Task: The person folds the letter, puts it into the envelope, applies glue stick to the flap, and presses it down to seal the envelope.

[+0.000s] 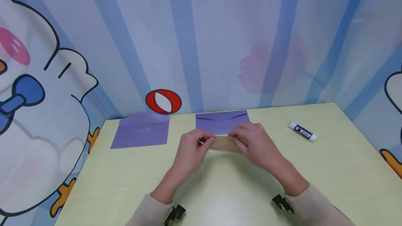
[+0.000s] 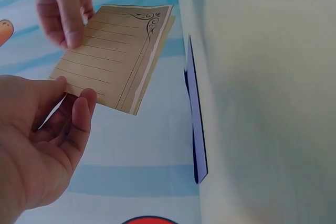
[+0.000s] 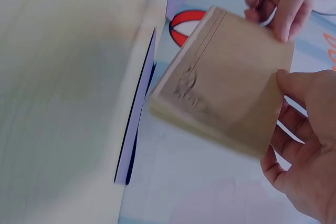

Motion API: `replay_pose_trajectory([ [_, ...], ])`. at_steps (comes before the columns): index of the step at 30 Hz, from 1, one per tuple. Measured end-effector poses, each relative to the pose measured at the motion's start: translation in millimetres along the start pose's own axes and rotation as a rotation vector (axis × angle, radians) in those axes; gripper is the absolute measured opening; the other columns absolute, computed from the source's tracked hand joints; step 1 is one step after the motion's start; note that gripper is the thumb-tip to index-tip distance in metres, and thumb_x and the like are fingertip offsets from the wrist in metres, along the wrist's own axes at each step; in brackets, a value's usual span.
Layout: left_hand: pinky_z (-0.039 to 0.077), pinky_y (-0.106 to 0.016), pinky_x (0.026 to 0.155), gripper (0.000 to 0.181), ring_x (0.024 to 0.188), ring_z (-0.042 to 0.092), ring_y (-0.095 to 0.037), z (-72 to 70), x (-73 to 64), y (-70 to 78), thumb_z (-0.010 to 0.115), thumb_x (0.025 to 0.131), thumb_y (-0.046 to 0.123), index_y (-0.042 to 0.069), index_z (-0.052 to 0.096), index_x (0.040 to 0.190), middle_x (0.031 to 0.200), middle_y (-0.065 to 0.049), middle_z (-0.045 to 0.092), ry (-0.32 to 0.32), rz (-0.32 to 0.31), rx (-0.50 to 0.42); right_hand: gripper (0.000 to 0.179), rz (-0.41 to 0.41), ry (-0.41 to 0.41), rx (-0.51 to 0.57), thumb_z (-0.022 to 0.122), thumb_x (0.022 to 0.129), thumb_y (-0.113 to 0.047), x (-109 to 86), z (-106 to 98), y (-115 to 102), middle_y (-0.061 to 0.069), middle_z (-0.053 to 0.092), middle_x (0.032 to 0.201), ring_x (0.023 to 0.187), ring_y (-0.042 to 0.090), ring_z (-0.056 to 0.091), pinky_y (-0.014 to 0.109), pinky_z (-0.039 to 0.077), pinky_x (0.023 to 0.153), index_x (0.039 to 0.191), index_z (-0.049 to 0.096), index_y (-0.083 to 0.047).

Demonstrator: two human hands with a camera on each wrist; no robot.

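Both hands hold a brown, lined sheet of letter paper (image 2: 105, 51) with a scroll ornament in one corner, raised above the table. It looks folded or layered, since a second edge shows behind it in the left wrist view. My left hand (image 1: 190, 151) pinches one end between thumb and fingers. At the other end, my right hand (image 1: 255, 145) pinches it the same way. Just behind the paper lies a purple envelope (image 1: 220, 123) with its flap folded down. Another purple envelope (image 1: 141, 133), its flap raised, lies to the left.
A glue stick (image 1: 302, 131) lies at the right of the pale yellow table (image 1: 125, 184). Behind the table hangs a blue striped backdrop (image 1: 216, 44) with cartoon prints. Black wrist mounts (image 1: 176, 213) sit at both sleeves.
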State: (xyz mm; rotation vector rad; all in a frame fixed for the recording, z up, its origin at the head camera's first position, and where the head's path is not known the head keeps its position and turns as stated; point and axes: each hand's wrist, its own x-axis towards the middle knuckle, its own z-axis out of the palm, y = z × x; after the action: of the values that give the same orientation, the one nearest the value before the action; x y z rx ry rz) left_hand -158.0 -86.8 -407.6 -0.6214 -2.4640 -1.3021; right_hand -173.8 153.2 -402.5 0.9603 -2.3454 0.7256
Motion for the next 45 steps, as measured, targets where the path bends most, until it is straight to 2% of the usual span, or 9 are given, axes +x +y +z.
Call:
replay_pose_trajectory([
  [7, 0.059, -0.029, 0.071, 0.009, 0.081, 0.066, -0.011, -20.7, 4.0, -6.1, 0.079, 0.097, 0.009, 0.014, 0.082, 0.104, 0.089, 0.006, 0.071, 0.053, -0.082, -0.036, 0.01, 0.09, 0.011, 0.053, 0.081, 0.093, -0.003, -2.2, -9.6, 16.2, -0.005, 0.074, 0.091, 0.083, 0.015, 0.066, 0.042, 0.047, 0.072, 0.098, 0.081, -0.012],
  [12, 0.059, -0.03, 0.071, 0.007, 0.08, 0.066, -0.013, -25.6, 5.5, -6.9, 0.076, 0.1, 0.011, 0.012, 0.08, 0.106, 0.089, 0.004, 0.071, 0.029, -0.127, -0.048, 0.01, 0.161, -0.009, 0.102, 0.076, 0.098, -0.004, -2.4, -13.7, 22.2, -0.005, 0.074, 0.094, 0.082, 0.013, 0.064, 0.047, 0.049, 0.077, 0.102, 0.08, -0.012],
  [18, 0.058, -0.029, 0.07, 0.002, 0.081, 0.064, -0.014, -24.7, 6.8, -7.5, 0.076, 0.1, 0.013, 0.011, 0.077, 0.1, 0.088, 0.005, 0.068, -0.042, -0.12, 0.121, 0.009, 0.156, -0.028, 0.067, 0.075, 0.098, -0.003, -1.9, -13.4, 23.0, -0.001, 0.074, 0.094, 0.082, 0.015, 0.064, 0.047, 0.051, 0.076, 0.103, 0.079, -0.01],
  [22, 0.058, -0.032, 0.073, 0.002, 0.085, 0.067, -0.019, -21.3, 6.3, -4.8, 0.078, 0.098, 0.014, 0.012, 0.078, 0.098, 0.092, 0.004, 0.068, -0.079, -0.055, 0.319, 0.009, 0.081, -0.012, -0.01, 0.079, 0.094, -0.002, -1.8, -10.6, 21.1, 0.0, 0.073, 0.092, 0.084, 0.02, 0.067, 0.046, 0.052, 0.072, 0.099, 0.078, -0.009],
  [27, 0.058, -0.034, 0.074, 0.004, 0.084, 0.068, -0.019, -12.2, 4.2, 1.1, 0.084, 0.092, 0.013, 0.014, 0.081, 0.094, 0.09, 0.003, 0.072, -0.078, 0.118, 0.506, 0.006, -0.022, -0.018, -0.116, 0.081, 0.093, -0.006, -2.1, -4.0, 11.8, 0.001, 0.072, 0.092, 0.088, 0.024, 0.068, 0.049, 0.052, 0.074, 0.098, 0.078, -0.009],
  [31, 0.055, -0.035, 0.069, 0.005, 0.081, 0.067, -0.019, -3.6, 0.8, 4.4, 0.087, 0.089, 0.013, 0.015, 0.083, 0.091, 0.087, 0.003, 0.071, -0.059, 0.245, 0.536, 0.012, -0.1, -0.027, -0.172, 0.084, 0.089, -0.007, -2.7, 2.8, 0.0, 0.001, 0.071, 0.094, 0.091, 0.025, 0.068, 0.046, 0.051, 0.076, 0.099, 0.076, -0.011],
  [35, 0.055, -0.034, 0.068, 0.007, 0.08, 0.067, -0.018, 1.1, -1.8, 6.3, 0.088, 0.088, 0.011, 0.015, 0.083, 0.091, 0.085, 0.004, 0.07, -0.045, 0.288, 0.522, 0.014, -0.158, -0.028, -0.19, 0.084, 0.09, -0.008, -3.4, 7.7, -9.8, 0.0, 0.069, 0.094, 0.09, 0.025, 0.066, 0.042, 0.05, 0.075, 0.099, 0.075, -0.011],
  [40, 0.056, -0.033, 0.071, 0.008, 0.081, 0.066, -0.018, -0.5, -1.7, 8.0, 0.088, 0.088, 0.012, 0.016, 0.083, 0.092, 0.086, 0.004, 0.07, -0.036, 0.252, 0.508, 0.017, -0.147, 0.012, -0.173, 0.087, 0.088, -0.01, -3.1, 9.0, -11.8, 0.0, 0.071, 0.095, 0.089, 0.024, 0.067, 0.042, 0.05, 0.075, 0.101, 0.077, -0.012],
  [45, 0.057, -0.029, 0.068, 0.005, 0.081, 0.066, -0.014, -9.4, 1.1, 8.9, 0.085, 0.092, 0.014, 0.015, 0.082, 0.097, 0.089, 0.004, 0.071, -0.013, 0.095, 0.398, 0.027, -0.053, 0.04, -0.127, 0.085, 0.09, -0.011, -1.7, 2.7, -6.8, 0.004, 0.074, 0.1, 0.092, 0.025, 0.069, 0.048, 0.053, 0.077, 0.116, 0.076, -0.007],
])
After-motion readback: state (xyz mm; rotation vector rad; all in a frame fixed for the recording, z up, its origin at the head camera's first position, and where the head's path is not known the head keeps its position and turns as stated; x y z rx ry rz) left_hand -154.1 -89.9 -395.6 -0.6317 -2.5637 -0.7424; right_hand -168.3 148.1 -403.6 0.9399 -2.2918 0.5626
